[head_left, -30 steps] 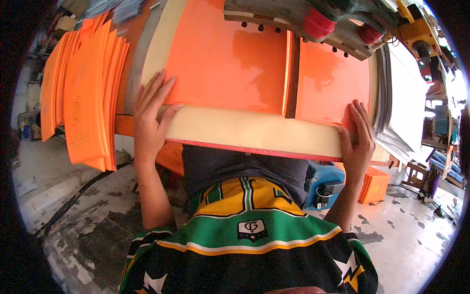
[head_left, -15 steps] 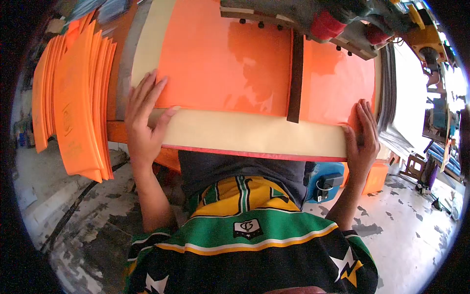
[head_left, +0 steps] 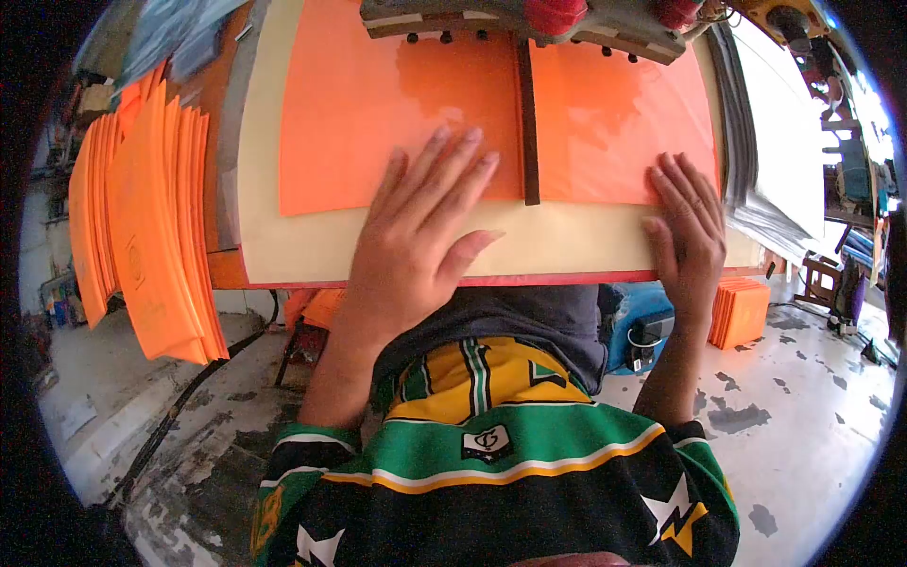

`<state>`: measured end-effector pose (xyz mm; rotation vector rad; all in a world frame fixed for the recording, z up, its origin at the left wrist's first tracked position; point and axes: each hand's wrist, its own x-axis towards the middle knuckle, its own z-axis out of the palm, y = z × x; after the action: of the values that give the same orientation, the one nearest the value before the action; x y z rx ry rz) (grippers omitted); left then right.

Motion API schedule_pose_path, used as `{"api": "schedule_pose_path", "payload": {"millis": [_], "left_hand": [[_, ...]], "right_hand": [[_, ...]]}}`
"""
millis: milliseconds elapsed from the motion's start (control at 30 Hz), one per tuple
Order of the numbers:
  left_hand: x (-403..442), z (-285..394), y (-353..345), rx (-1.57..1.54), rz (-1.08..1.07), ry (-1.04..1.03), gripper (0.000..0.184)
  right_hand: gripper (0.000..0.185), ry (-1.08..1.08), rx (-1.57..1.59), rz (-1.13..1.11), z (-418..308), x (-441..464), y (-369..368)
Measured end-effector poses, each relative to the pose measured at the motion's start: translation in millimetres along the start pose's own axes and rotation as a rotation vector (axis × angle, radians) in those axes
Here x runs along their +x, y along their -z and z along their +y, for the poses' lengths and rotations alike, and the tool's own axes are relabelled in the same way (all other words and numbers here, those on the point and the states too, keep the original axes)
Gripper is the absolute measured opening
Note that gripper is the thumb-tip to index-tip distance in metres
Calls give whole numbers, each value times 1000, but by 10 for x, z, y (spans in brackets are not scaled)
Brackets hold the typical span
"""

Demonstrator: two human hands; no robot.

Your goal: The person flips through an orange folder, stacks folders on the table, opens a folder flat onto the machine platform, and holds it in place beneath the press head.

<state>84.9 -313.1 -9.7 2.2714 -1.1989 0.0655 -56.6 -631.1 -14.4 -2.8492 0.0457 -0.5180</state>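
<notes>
An orange plastic sheet point(head_left: 378, 123) lies flat on a cream board point(head_left: 567, 241) with a red front edge. My left hand point(head_left: 416, 227) is over the sheet's near edge, fingers stretched out and slightly blurred; whether it touches the sheet I cannot tell. At the sheet's right near corner my right hand point(head_left: 690, 227) rests flat with its fingers extended. Between the two hands a narrow dark bar point(head_left: 529, 123) runs across the sheet. It comes down from a metal crossbar point(head_left: 453, 21) with black bolts at the top.
Folded orange bundles point(head_left: 156, 227) hang over the table's left side. White sheets point(head_left: 779, 142) are stacked at the right. Red parts point(head_left: 556, 17) of the machine sit above the crossbar. On the floor at right is an orange stack point(head_left: 739, 312), near a blue container point(head_left: 628, 326).
My left hand has moved from the sheet's left corner rightward over its middle. My right hand stays at the right corner. The camera view has shifted somewhat.
</notes>
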Motion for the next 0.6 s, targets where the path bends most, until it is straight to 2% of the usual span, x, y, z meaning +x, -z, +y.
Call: {"api": "schedule_pose_path", "payload": {"millis": [67,167,600], "left_hand": [[22,45,-103,115,-113,41,68],[-14,84,-131,197,-134,59,72],[-71,82,-165,157,-69,86,74]], "right_hand": [[48,-20,2,16,-93,-36,-35],[47,-64,-5,34,-213,-71,-64],[34,-88,-5,99,-197,-70,-134]]}}
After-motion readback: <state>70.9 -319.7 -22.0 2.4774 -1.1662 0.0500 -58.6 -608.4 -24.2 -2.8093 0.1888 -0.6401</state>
